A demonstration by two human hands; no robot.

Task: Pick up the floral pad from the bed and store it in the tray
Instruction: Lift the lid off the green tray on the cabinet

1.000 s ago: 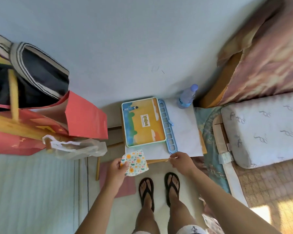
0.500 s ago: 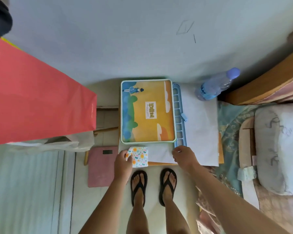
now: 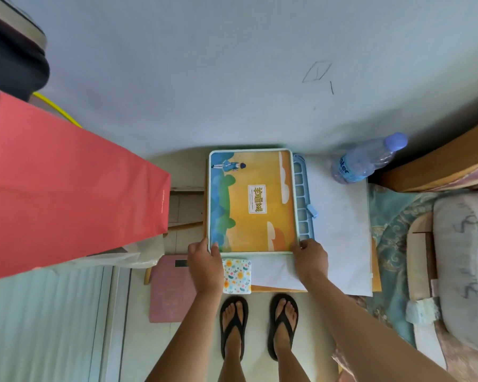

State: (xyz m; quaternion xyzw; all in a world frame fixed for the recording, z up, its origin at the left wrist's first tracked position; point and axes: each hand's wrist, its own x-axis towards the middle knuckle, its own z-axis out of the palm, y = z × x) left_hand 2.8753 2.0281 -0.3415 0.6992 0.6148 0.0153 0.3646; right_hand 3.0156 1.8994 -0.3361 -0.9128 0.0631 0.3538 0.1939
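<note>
The tray (image 3: 251,201) is orange with blue and green hills, white clouds and a pale blue rim. At its 6 o'clock, the floral pad (image 3: 236,276) is white with yellow flowers and green leaves. The bag (image 3: 66,188) is red, the bottle (image 3: 366,158) blue, the sandals (image 3: 233,325) black.

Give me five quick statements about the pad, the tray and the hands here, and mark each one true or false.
1. The floral pad lies inside the tray. False: it lies in front of the tray's near edge.
2. The left hand grips the tray's near left corner. True.
3. The right hand holds the water bottle. False: it is at the tray's near right corner.
4. The bottle lies on its side. True.
5. The pad is plain white. False: it has a floral print.
</note>
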